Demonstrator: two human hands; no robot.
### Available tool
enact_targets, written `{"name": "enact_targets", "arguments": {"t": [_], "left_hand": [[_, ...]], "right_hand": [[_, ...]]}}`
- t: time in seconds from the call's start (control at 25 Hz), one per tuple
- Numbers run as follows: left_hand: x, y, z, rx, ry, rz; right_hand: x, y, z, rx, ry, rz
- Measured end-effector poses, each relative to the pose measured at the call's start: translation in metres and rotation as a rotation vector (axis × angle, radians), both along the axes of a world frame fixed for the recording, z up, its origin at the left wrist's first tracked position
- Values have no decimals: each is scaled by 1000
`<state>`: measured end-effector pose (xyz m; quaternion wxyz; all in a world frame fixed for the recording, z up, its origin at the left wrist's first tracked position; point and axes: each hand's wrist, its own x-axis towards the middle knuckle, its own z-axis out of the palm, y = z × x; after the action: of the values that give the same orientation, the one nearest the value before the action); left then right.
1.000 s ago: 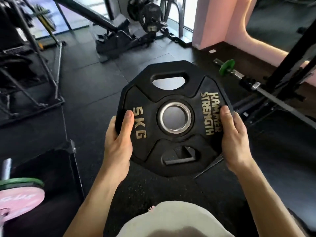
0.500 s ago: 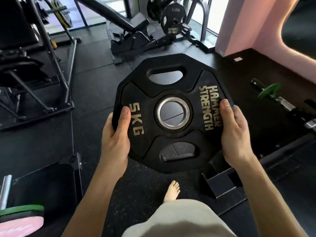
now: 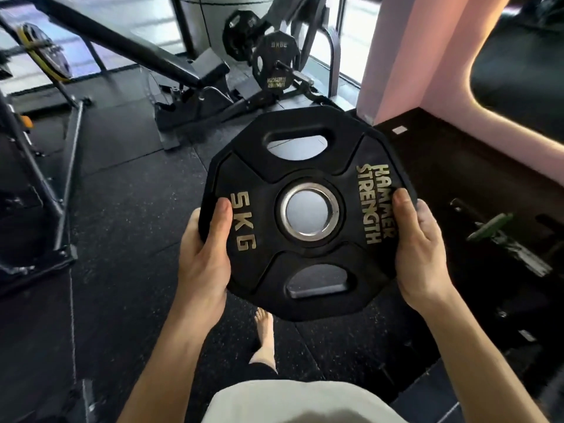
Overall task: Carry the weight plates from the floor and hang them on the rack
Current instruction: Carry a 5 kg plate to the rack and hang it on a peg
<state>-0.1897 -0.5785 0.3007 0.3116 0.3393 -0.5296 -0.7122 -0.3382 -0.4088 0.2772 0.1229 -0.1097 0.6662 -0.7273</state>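
Behind the weight plate point(image 3: 308, 257), the fingers of both the left hand point(image 3: 204, 264) and right hand point(image 3: 422, 254) are hidden. At 3 o'clock, the green-collared barbell point(image 3: 500, 236) is motion-blurred; at 10 o'clock, a yellow-trimmed plate point(image 3: 45, 53) is smeared, its markings unreadable.

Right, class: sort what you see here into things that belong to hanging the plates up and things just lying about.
Part of the job:
- 5 kg plate, held at its edges by the left hand and right hand
- rack with hung plates ahead

Just lying about:
- incline bench
- green-collared barbell on the floor
- pink wall
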Motion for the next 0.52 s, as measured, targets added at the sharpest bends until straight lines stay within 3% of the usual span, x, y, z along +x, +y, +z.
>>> {"name": "enact_targets", "arguments": {"t": [0.24, 0.52], "left_hand": [[-171, -132, 0, -24, -16, -200], [-383, -226, 1, -43, -48, -437]], "right_hand": [[-136, -105, -2, 42, -25, -181], [-305, -180, -1, 13, -52, -368]]}}
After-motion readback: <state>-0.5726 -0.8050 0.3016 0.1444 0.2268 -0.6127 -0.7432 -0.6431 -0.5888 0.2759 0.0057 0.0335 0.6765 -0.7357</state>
